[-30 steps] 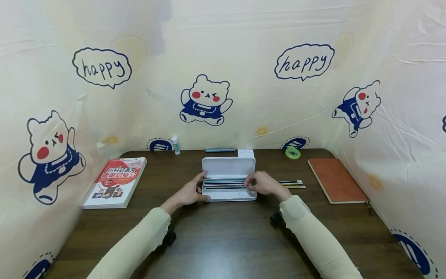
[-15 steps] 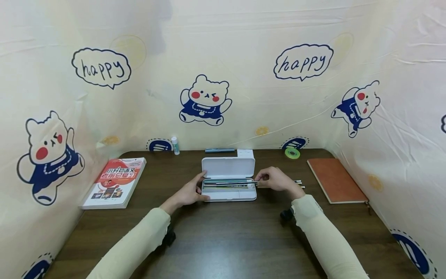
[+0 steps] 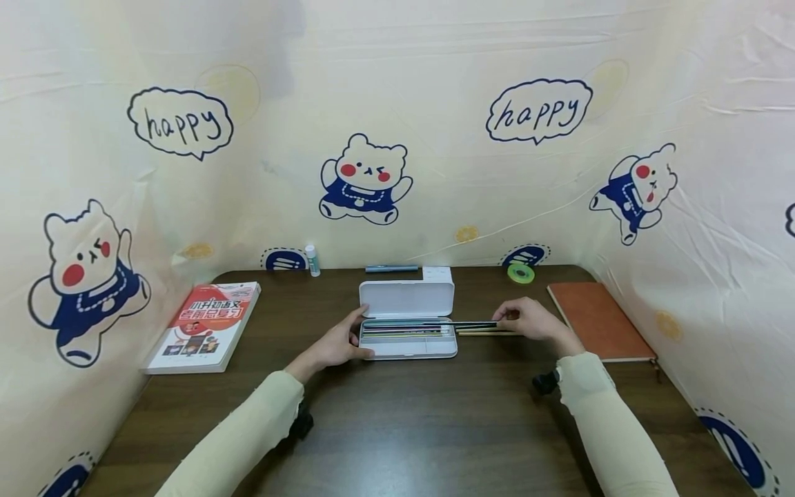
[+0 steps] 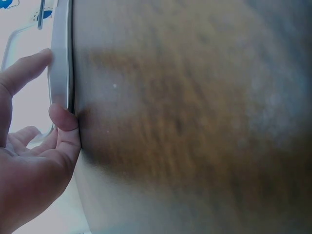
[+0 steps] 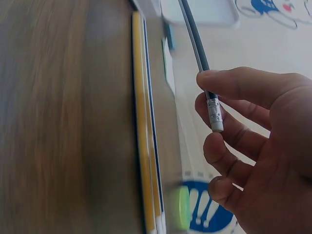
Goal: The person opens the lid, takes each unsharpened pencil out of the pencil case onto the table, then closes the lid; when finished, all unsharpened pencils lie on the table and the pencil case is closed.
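Observation:
A white pencil case [image 3: 406,348] lies with its lid [image 3: 406,298] raised, several pencils inside. My left hand [image 3: 338,343] holds its left end, thumb at the front corner and fingers at the back. In the left wrist view, the thumb presses the case's wall [image 4: 61,73]. My right hand [image 3: 533,320] is right of the case, pinching a dark pencil [image 5: 197,41] near its white eraser between thumb and fingers. The pencil's other end reaches over the case's right edge in the head view. Yellow pencils [image 5: 142,122] lie on the table below this hand.
A red-and-white book [image 3: 208,324] lies on the left and a brown notebook [image 3: 599,321] on the right. Along the back are a glue stick [image 3: 312,261], a blue pen [image 3: 391,268], a small white block [image 3: 437,273] and a green tape roll [image 3: 520,273].
My right hand has moved from over the pencil case to the right, taking the dark pencil with it. The left hand has stayed on the case.

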`<state>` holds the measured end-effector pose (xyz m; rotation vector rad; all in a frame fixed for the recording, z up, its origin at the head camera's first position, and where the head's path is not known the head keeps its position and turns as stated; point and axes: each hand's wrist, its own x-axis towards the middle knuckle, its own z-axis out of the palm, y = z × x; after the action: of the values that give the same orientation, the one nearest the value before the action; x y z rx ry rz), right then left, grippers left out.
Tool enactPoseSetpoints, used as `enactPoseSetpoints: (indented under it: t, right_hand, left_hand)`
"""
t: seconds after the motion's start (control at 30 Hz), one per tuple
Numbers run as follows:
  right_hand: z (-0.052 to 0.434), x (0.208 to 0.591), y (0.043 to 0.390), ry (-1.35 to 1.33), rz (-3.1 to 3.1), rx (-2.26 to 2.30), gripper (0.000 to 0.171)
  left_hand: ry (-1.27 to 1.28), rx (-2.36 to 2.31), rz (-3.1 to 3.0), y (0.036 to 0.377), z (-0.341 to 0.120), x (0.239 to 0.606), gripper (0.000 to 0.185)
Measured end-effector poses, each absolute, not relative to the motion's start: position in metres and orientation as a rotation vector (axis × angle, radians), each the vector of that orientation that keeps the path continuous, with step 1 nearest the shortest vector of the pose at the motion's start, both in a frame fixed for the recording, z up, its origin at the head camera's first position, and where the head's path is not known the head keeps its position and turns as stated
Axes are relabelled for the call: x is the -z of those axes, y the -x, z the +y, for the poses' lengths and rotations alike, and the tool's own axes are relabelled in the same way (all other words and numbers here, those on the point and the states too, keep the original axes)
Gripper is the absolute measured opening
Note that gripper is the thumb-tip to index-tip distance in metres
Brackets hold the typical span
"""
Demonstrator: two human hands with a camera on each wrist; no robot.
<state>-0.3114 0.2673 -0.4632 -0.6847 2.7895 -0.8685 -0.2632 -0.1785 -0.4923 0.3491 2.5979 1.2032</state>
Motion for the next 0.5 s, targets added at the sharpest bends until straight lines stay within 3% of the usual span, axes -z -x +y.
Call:
enactPoseSetpoints:
  t: [0.5]
  right_hand:
    - [0.324, 0.470, 0.302, 0.486, 2.778, 0.832, 0.009]
  left_hand:
    - [-0.354, -1.201, 2.604, 0.261, -0.178, 0.491, 0.101]
